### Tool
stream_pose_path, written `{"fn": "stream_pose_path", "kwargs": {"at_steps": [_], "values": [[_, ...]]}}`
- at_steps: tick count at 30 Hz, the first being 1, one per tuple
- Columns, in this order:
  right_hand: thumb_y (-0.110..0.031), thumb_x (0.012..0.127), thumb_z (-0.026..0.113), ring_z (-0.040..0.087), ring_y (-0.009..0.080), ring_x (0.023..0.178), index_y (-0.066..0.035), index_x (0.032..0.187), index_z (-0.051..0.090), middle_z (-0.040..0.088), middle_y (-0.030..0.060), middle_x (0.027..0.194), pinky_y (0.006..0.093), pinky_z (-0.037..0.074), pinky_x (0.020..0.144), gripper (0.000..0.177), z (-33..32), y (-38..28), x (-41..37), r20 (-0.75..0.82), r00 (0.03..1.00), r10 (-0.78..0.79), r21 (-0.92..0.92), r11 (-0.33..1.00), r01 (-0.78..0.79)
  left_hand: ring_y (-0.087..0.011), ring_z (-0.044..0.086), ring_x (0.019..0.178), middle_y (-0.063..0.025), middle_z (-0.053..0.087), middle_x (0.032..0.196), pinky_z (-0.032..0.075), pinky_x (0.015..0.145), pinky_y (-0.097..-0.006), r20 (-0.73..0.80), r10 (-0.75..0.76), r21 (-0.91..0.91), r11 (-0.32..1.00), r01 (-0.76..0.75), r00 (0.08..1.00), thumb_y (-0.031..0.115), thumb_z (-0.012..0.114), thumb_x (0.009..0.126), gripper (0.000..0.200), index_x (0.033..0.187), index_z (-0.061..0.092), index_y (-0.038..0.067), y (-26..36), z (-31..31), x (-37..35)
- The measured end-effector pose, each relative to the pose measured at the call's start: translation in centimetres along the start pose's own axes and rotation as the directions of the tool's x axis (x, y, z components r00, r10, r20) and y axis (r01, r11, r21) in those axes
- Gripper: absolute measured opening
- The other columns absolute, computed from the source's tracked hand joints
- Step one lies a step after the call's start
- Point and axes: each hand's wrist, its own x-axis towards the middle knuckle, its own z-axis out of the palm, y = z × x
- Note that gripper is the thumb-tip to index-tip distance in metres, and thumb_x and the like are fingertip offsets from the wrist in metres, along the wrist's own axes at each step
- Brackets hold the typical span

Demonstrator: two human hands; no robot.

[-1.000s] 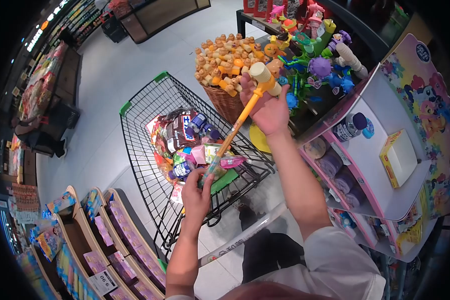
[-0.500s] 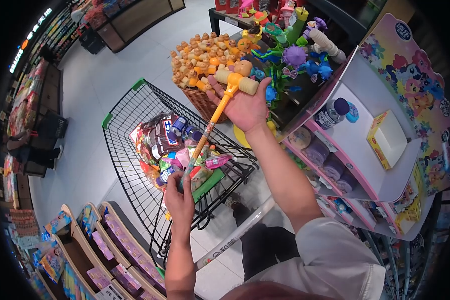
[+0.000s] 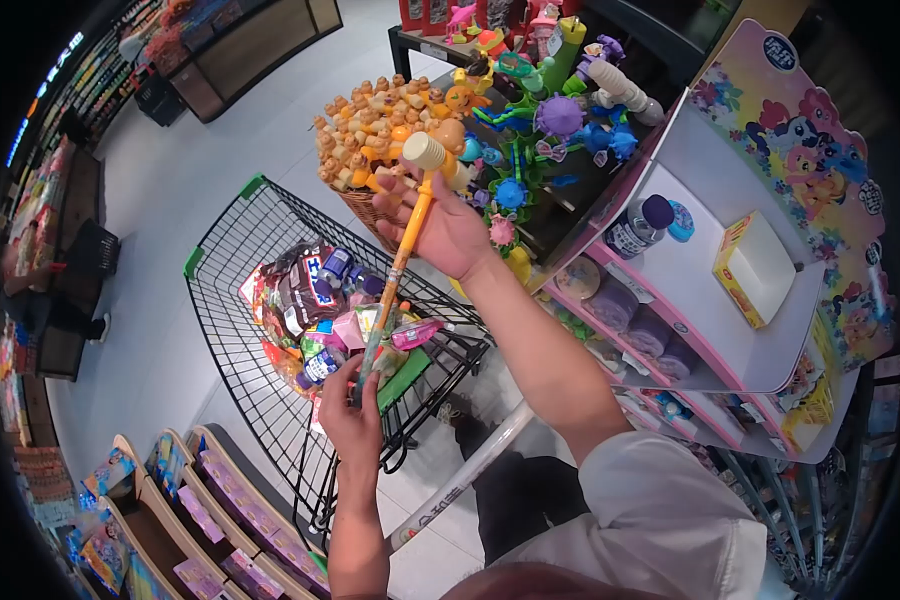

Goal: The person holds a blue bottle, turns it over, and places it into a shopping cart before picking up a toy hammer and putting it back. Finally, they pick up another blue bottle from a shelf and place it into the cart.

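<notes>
A toy hammer (image 3: 402, 256) with a yellow-orange stick and a cream, bellows-like head slants up above the shopping cart (image 3: 232, 345). My left hand (image 3: 352, 415) is closed round the lower end of its stick. Just below the hammer's head, my right hand (image 3: 455, 235) is open with the palm up, its fingers spread behind the stick and slightly bent. Whether the palm touches the hammer cannot be made out. Inside the cart lie a dark brown snack bag (image 3: 303, 290), several purple-capped bottles and colourful packets.
A wicker basket (image 3: 370, 212) full of similar hammers stands beyond the cart. Colourful toys (image 3: 560, 115) fill a dark table behind it. On the right is a pink display stand (image 3: 685, 340) with a bottle (image 3: 638, 225) and a yellow box (image 3: 755, 270). Curved shelves (image 3: 175, 500) line the lower left.
The hammer's head has turned, so one round end now faces more toward me. My right hand has shifted left and lower with its fingers more bent. The whole view has moved slightly.
</notes>
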Motion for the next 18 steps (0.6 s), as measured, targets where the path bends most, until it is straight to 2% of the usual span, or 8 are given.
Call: {"fn": "stream_pose_path", "kwargs": {"at_steps": [1, 3, 5, 6, 9, 12, 16, 18], "values": [[-0.044, 0.1, 0.052, 0.057, 0.0249, 0.115, -0.015, 0.151, 0.033, 0.054, 0.0113, 0.13, 0.0466, 0.048, 0.096, 0.061, -0.4, 0.2, 0.1, -0.015, 1.0, 0.014, -0.068, 0.998, -0.015, -0.0186, 0.06, 0.071, -0.0084, 0.065, 0.087, 0.046, 0.063, -0.0291, -0.007, -0.01, -0.021, 1.0, 0.01, 1.0, 0.006, 0.074, 0.085, 0.026, 0.11, 0.067, 0.005, 0.1, 0.1, 0.0], [-0.043, 0.103, 0.047, 0.058, 0.0196, 0.095, -0.016, 0.152, 0.031, 0.058, 0.0072, 0.118, 0.0403, 0.051, 0.083, 0.058, -0.8, 0.9, 0.6, 0.081, 0.995, 0.064, 0.034, 0.997, -0.067, -0.0165, 0.058, 0.07, -0.007, 0.065, 0.089, 0.046, 0.062, -0.0293, 0.06, -0.17, -0.035, 0.984, 0.173, 0.984, 0.004, 0.076, 0.082, 0.026, 0.106, 0.065, 0.004, 0.4, -0.2, -0.1], [-0.045, 0.103, 0.045, 0.056, 0.0179, 0.09, -0.015, 0.151, 0.032, 0.057, 0.0057, 0.111, 0.0368, 0.05, 0.081, 0.058, -0.5, 1.6, 0.5, 0.113, 0.991, 0.072, 0.072, 0.994, -0.08, -0.0065, 0.051, 0.065, -0.0004, 0.06, 0.081, 0.041, 0.056, -0.0231, 0.005, 0.019, -0.033, 0.999, -0.019, 1.0, 0.003, 0.075, 0.086, 0.021, 0.101, 0.06, 0.002, -1.1, 0.4, 0.0], [-0.045, 0.103, 0.044, 0.052, 0.0157, 0.083, -0.013, 0.15, 0.035, 0.055, 0.0039, 0.103, 0.0329, 0.047, 0.077, 0.057, 0.6, 1.6, 0.2, 0.058, 0.993, 0.099, 0.099, 0.989, -0.105, -0.0061, 0.05, 0.064, -0.0001, 0.059, 0.08, 0.04, 0.056, -0.023, 0.037, -0.016, -0.059, 0.998, 0.018, 0.999, 0.006, 0.072, 0.089, 0.02, 0.104, 0.061, 0.002, -0.9, 0.3, 0.0], [-0.046, 0.103, 0.045, 0.048, 0.0138, 0.078, -0.012, 0.146, 0.041, 0.051, 0.0027, 0.096, 0.0295, 0.044, 0.073, 0.054, -0.5, 1.9, 0.7, 0.158, 0.981, 0.114, 0.228, 0.962, -0.149, -0.0067, 0.051, 0.064, -0.0006, 0.06, 0.078, 0.04, 0.055, -0.0237, 0.152, -0.148, -0.152, 0.974, 0.171, 0.977, 0.014, 0.062, 0.097, 0.02, 0.114, 0.063, 0.003, 0.2, 0.0, 0.0], [-0.042, 0.101, 0.052, 0.046, 0.0116, 0.074, -0.011, 0.136, 0.048, 0.049, 0.0011, 0.091, 0.0263, 0.041, 0.067, 0.046, -1.4, 1.9, 0.8, 0.052, 0.998, 0.032, 0.28, 0.959, -0.045, -0.009, 0.054, 0.063, -0.0034, 0.064, 0.08, 0.044, 0.058, -0.0245, 0.391, -0.289, -0.28, 0.867, 0.412, 0.874, 0.023, 0.043, 0.107, 0.034, 0.128, 0.06, 0.002, 1.3, -0.5, 0.0], [-0.04, 0.099, 0.057, 0.044, 0.0103, 0.072, -0.011, 0.133, 0.05, 0.049, 0.0003, 0.087, 0.0242, 0.039, 0.063, 0.045, -1.9, 1.2, 0.6, -0.056, 0.998, 0.007, 0.372, 0.928, 0.014, -0.0124, 0.058, 0.055, -0.0077, 0.063, 0.082, 0.047, 0.051, -0.0218, 0.694, -0.242, -0.47, 0.561, 0.682, 0.678, 0.028, 0.039, 0.108, 0.045, 0.142, 0.046, -0.001, -0.2, 0.0, 0.1], [-0.04, 0.099, 0.056, 0.044, 0.0101, 0.072, -0.01, 0.135, 0.05, 0.049, 0.0001, 0.086, 0.0241, 0.039, 0.063, 0.047, -2.0, 1.0, 0.6, -0.055, 0.998, 0.007, 0.379, 0.925, 0.014, -0.013, 0.058, 0.054, -0.008, 0.063, 0.081, 0.048, 0.05, -0.0225, 0.729, -0.249, -0.451, 0.526, 0.721, 0.637, 0.027, 0.04, 0.108, 0.045, 0.141, 0.046, -0.003, 0.2, -0.6, 0.5]]}}
